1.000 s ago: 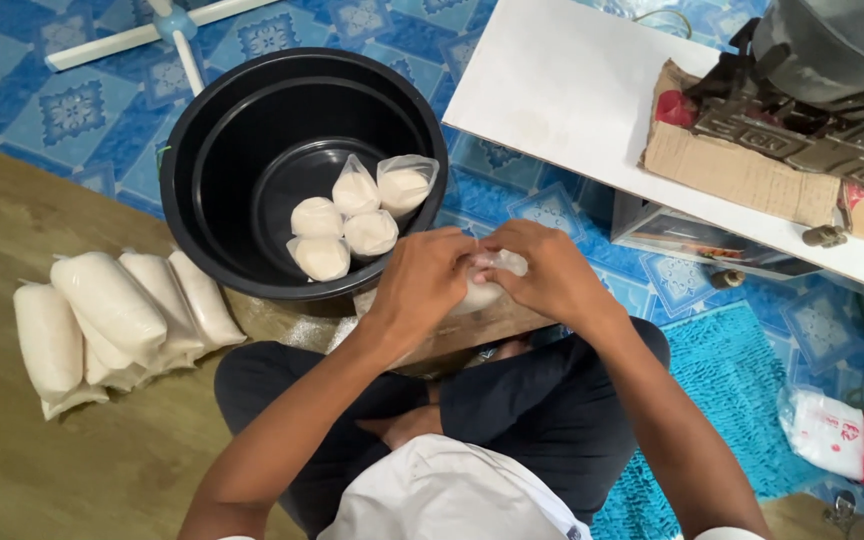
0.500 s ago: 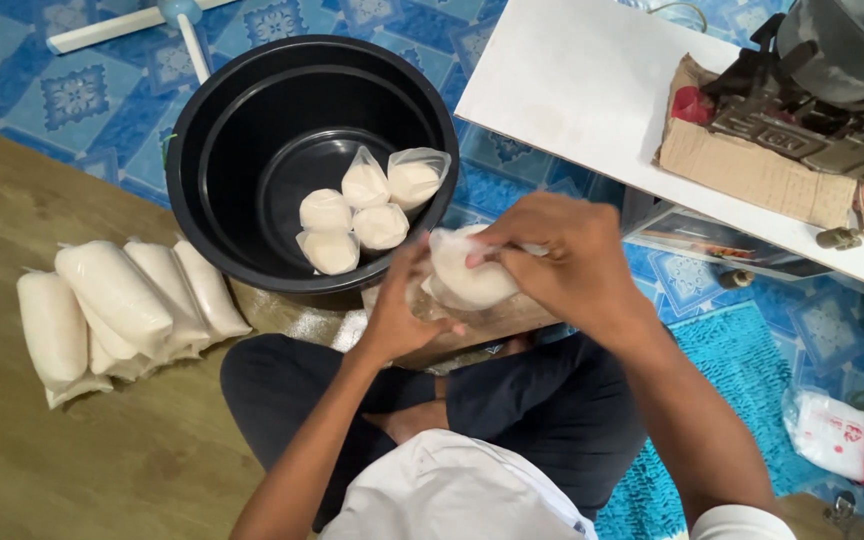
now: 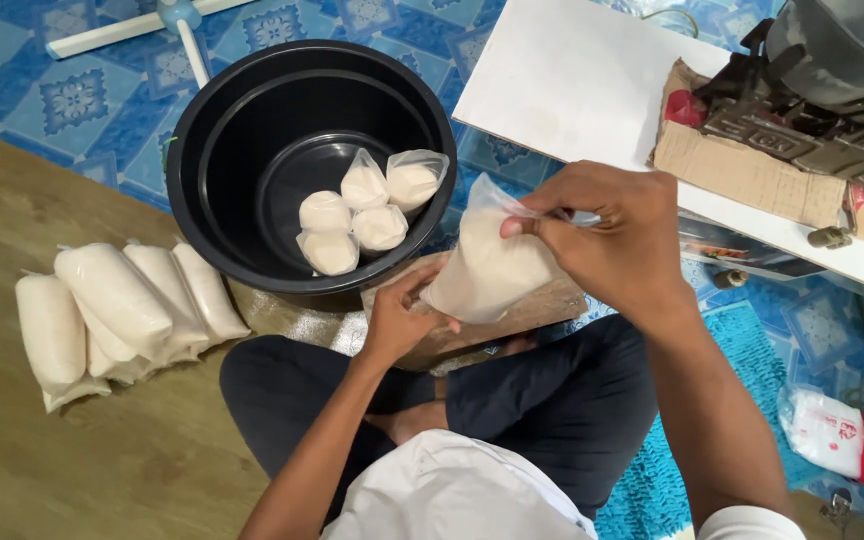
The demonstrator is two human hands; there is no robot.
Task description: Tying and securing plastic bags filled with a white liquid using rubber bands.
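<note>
A clear plastic bag of white grain (image 3: 492,265) hangs tilted over a wooden board (image 3: 542,305) on my lap. My right hand (image 3: 612,235) pinches the bag's twisted top, lifting it. My left hand (image 3: 402,315) cups the bag's lower end from the left. Just beyond stands a large black tub (image 3: 202,140) with several small filled bags (image 3: 362,215) lying on its bottom.
Several long filled bags (image 3: 112,300) lie side by side on the wooden floor at left. A white tabletop (image 3: 572,80) with a torn cardboard box (image 3: 742,170) and a dark machine (image 3: 832,90) stands at right. A small printed packet (image 3: 827,430) lies on the blue mat.
Both hands were closed together over the bag on the board; my right hand has since risen to the right, pulling the bag's top up, and my left hand has dropped to its lower end.
</note>
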